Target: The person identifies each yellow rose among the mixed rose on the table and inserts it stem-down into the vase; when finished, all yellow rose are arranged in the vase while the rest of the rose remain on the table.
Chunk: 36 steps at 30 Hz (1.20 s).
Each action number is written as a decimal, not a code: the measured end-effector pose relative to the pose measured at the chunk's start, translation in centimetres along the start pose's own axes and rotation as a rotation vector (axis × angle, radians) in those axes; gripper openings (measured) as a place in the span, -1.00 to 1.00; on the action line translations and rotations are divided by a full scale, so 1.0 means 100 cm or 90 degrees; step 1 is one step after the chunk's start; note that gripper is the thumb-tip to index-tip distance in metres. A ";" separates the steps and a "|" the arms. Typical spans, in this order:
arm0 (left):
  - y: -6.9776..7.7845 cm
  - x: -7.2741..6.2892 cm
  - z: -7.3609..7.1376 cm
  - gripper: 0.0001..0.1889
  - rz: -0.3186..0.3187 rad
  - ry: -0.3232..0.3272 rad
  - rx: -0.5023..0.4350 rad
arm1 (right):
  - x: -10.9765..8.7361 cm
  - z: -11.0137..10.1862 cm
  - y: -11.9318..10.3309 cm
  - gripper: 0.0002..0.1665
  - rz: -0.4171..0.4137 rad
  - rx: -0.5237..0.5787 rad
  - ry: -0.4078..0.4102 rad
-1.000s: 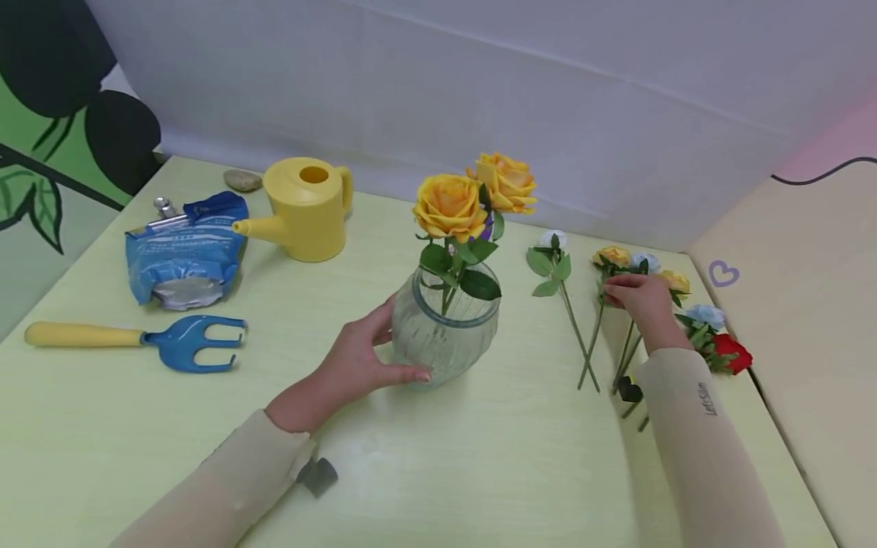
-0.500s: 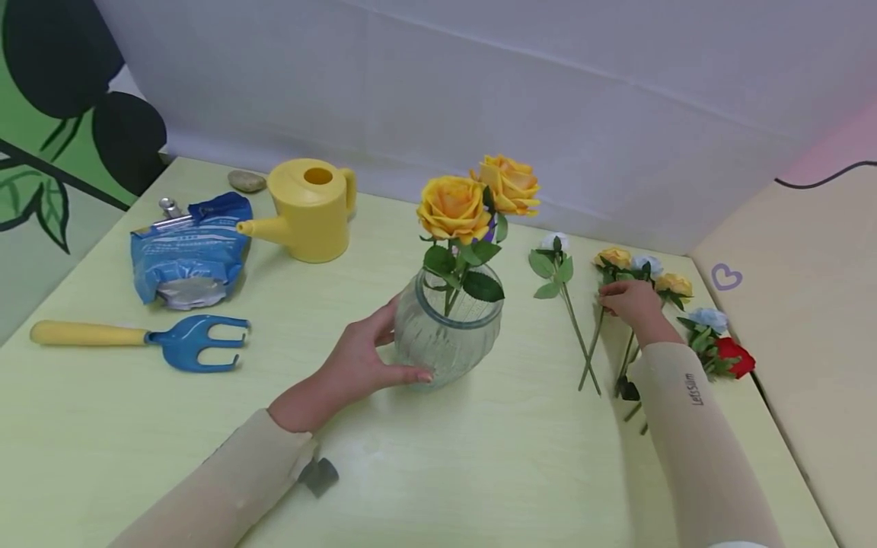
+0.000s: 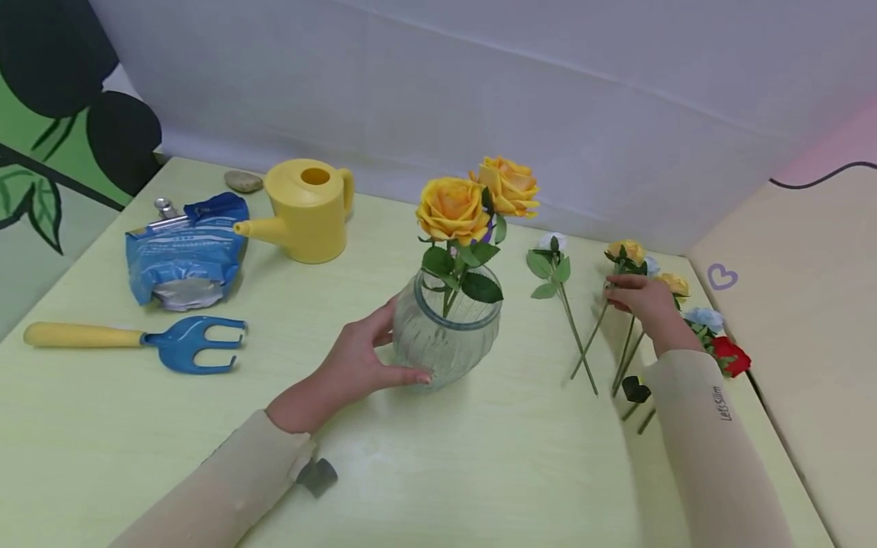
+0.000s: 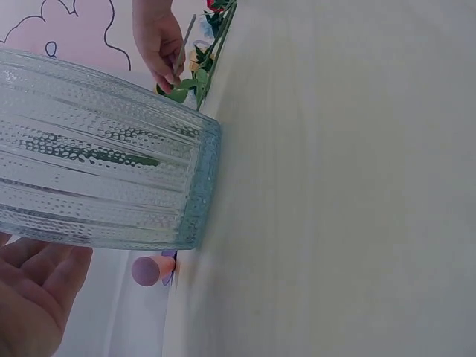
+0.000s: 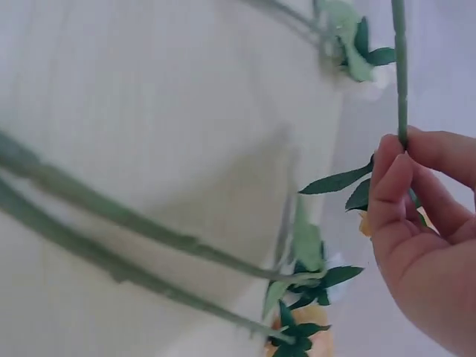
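My left hand grips the ribbed clear glass vase at its side, the thumb low across the front. Two yellow roses with green leaves stand in the vase, their blooms well above the rim. At the right, my right hand pinches a yellow rose by its green stem between thumb and fingertips, just below the leaves. In the right wrist view this stem is raised off the table. A white rose lies to its left.
More stemmed flowers lie at the right, among them a yellow rose, a pale blue one and a red one. On the left are a yellow watering can, a blue bag, a stone and a hand fork.
My right hand has lifted the yellow rose by its stem, and its bloom has shifted slightly up and right. My left hand stays on the vase.
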<state>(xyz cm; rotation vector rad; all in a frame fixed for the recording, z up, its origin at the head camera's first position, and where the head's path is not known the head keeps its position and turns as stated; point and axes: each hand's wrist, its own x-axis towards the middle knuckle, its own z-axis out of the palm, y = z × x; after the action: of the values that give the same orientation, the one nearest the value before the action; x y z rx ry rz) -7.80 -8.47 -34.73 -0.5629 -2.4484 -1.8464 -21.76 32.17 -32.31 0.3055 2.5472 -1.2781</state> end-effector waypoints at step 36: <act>0.001 -0.001 0.000 0.02 -0.009 0.003 -0.012 | -0.112 0.062 -0.162 -0.61 -0.459 0.645 0.183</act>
<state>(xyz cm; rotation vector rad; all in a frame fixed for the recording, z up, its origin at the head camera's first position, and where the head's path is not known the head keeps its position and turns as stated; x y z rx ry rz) -7.72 -8.49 -34.62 -0.5423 -2.4400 -1.8764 -15.29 16.92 -19.94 -0.3168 2.0075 -2.9203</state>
